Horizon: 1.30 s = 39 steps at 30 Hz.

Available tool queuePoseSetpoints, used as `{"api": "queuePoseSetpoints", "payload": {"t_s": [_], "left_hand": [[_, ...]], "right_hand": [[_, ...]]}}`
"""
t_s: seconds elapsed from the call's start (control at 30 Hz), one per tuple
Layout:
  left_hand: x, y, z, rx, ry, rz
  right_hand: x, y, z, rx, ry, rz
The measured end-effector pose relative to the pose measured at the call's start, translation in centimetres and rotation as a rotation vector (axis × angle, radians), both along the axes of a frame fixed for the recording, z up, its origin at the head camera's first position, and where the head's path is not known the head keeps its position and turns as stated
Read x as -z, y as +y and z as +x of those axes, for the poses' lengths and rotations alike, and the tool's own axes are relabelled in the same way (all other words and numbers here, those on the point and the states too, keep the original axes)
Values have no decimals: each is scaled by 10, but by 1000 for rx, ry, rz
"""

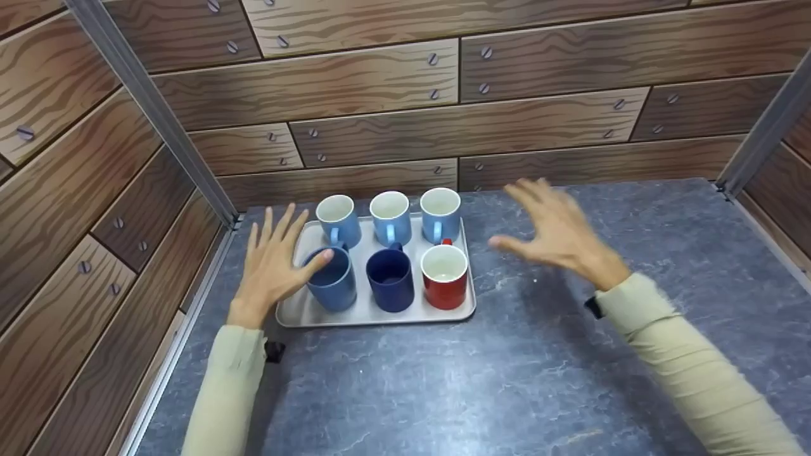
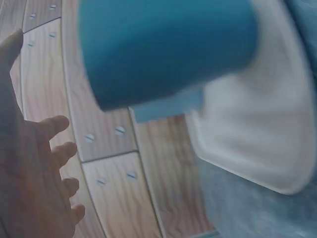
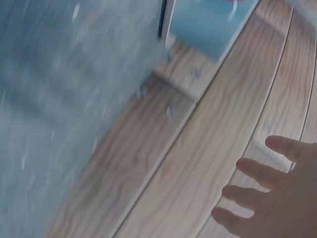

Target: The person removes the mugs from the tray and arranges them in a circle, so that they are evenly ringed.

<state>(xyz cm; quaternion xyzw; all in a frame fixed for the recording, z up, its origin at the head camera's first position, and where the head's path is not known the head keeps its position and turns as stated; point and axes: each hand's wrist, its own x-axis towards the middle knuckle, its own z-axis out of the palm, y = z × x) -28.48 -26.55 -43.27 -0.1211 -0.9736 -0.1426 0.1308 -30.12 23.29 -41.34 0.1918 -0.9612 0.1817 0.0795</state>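
Several mugs stand upright in two rows on a silver metal tray (image 1: 380, 318). In the back row are a left light blue mug (image 1: 344, 229), a middle light blue mug (image 1: 394, 229) and a right light blue mug (image 1: 443, 225). The front row holds a medium blue mug (image 1: 336, 292), a dark blue mug (image 1: 391, 291) and a red mug (image 1: 446, 293). My left hand (image 1: 269, 272) spreads its fingers over the tray's left side, the thumb overlapping the medium blue mug. My right hand (image 1: 561, 231), fingers spread and holding nothing, hovers to the tray's right.
A grey marbled tabletop (image 1: 405, 392) lies under the tray. Wood-patterned panels (image 1: 380, 82) close off the back and both sides, with a metal corner post (image 1: 152, 114) on the left and another post (image 1: 766, 120) on the right.
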Motion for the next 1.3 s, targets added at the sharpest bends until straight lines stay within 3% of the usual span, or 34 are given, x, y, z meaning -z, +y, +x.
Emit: {"api": "queuePoseSetpoints", "payload": {"t_s": [0.23,0.4,0.6,0.77,0.93,1.3], "left_hand": [[31,-23,19,25,-10,45],[53,-33,29,31,-36,53],[71,-41,33,34,-114,34],[81,-47,37,27,-178,16],[89,-50,40,14,-263,-9],[89,-50,40,12,-351,-72]], "right_hand": [[31,-44,11,-149,-85,-117],[53,-64,12,-177,-139,-235],[75,-78,10,-188,-144,-386],[82,-86,9,-210,-156,-514],[87,-92,11,-205,-181,-558],[87,-100,11,-224,-209,-648]]}}
